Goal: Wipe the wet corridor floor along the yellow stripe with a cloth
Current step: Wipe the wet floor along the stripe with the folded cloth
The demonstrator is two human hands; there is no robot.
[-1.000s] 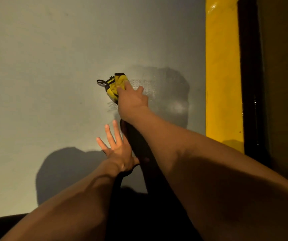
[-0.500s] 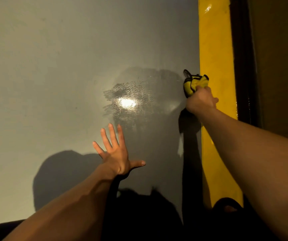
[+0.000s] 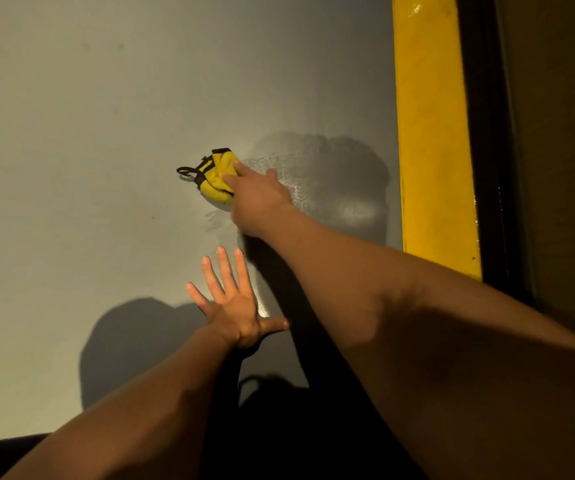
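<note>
On the grey floor, head view: a person's two bare forearms reach forward from the lower edge, lit from behind so that dark shadows fall ahead of them.

Floor (image 3: 71,168): smooth, matt grey surface filling most of the view; a damp, streaked patch (image 3: 314,181) with a bright glint lies between the cloth and the stripe.

Yellow stripe (image 3: 431,133): broad painted band running from the top edge down the right side, bordered on its right by a dark strip (image 3: 487,133).

Cloth (image 3: 217,176): bunched yellow cloth with black trim and a black loop at its left end; it lies on the floor at the left margin of the damp patch, well apart from the yellow stripe.

Right hand (image 3: 258,202): rests on the right part of the cloth, back of the hand upward, fingers bent over the bundle and gripping it against the floor.

Left hand (image 3: 234,306): holds nothing; fingers straight and spread wide, thumb pointing right, palm down and planted on the floor near the right forearm, nearer the person than the cloth.

Shadows: a rounded one lies over the damp patch beside the stripe; another lies left of the left wrist.
</note>
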